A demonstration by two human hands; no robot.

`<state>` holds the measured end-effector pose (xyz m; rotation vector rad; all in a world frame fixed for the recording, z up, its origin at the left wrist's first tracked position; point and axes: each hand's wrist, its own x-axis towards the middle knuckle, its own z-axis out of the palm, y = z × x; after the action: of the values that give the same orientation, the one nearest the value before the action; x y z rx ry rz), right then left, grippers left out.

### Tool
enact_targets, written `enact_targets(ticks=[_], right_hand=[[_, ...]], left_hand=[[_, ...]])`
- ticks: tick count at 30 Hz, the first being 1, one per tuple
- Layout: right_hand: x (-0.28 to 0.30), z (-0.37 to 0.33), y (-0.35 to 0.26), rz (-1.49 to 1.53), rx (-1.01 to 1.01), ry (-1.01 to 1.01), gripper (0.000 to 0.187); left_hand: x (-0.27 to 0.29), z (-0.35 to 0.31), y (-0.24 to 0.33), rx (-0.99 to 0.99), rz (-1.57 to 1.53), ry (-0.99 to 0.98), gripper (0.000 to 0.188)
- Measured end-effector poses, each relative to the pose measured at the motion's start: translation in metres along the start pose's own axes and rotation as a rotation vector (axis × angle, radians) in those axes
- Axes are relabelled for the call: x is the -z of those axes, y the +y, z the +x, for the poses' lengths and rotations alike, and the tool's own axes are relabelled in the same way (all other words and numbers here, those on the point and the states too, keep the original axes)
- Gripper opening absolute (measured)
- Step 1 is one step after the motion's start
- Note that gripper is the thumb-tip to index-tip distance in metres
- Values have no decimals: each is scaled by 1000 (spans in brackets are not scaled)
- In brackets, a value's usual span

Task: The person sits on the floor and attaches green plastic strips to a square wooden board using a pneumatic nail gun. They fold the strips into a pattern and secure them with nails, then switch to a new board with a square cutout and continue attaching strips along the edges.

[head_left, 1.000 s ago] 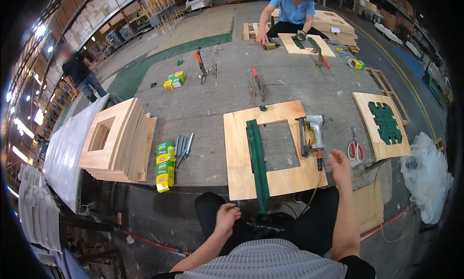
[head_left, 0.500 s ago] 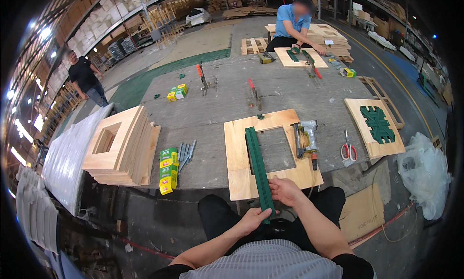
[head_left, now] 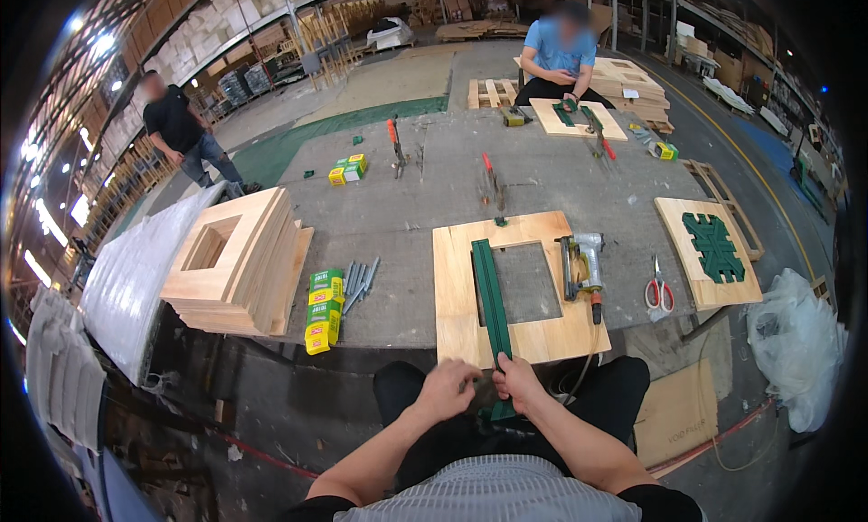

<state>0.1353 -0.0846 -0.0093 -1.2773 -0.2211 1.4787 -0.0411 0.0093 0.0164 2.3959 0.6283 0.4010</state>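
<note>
A long bundle of dark green webbing strips [head_left: 491,291] lies lengthwise over the left side of a square wooden frame [head_left: 457,319] with a square opening. Its lower end hangs past the frame's near edge toward my lap. My right hand [head_left: 518,383] grips the webbing just off that edge, thumb on top. Left of the strips is my left hand [head_left: 447,389], its fingers curled together; what they hold, if anything, is hidden. A pneumatic stapler [head_left: 586,267] rests on the frame's right side, its hose trailing down. A small green piece [head_left: 500,221] sits at the frame's far edge.
Stacked wooden frames [head_left: 237,260], yellow-green boxes [head_left: 323,314] and grey staple strips [head_left: 361,278] lie left. Scissors [head_left: 658,291] and a panel with woven green webbing [head_left: 714,248] are right. Red-handled tools [head_left: 488,180] stand farther back. A co-worker [head_left: 559,61] sits opposite; another person [head_left: 181,129] stands left.
My right hand has closed on the webbing. My left hand has left the strip's lower end and moved up and slightly left. The co-worker opposite has drawn one hand in.
</note>
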Motion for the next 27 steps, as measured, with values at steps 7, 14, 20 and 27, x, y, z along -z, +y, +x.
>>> enact_targets(ticks=[7,14,20,27], right_hand=[[-7,-22,31,-238,97,137,31],[2,-34,46,-377,241,128,35],[4,-43,46,-418,205,134,35],[-1,-61,35,-437,147,128,34]], left_hand=[[-15,46,-8,-261,383,-64,96],[-24,50,-22,-387,386,-37,91],[-28,50,-32,-496,411,-20,80],[-32,50,-41,-556,504,-39,78]])
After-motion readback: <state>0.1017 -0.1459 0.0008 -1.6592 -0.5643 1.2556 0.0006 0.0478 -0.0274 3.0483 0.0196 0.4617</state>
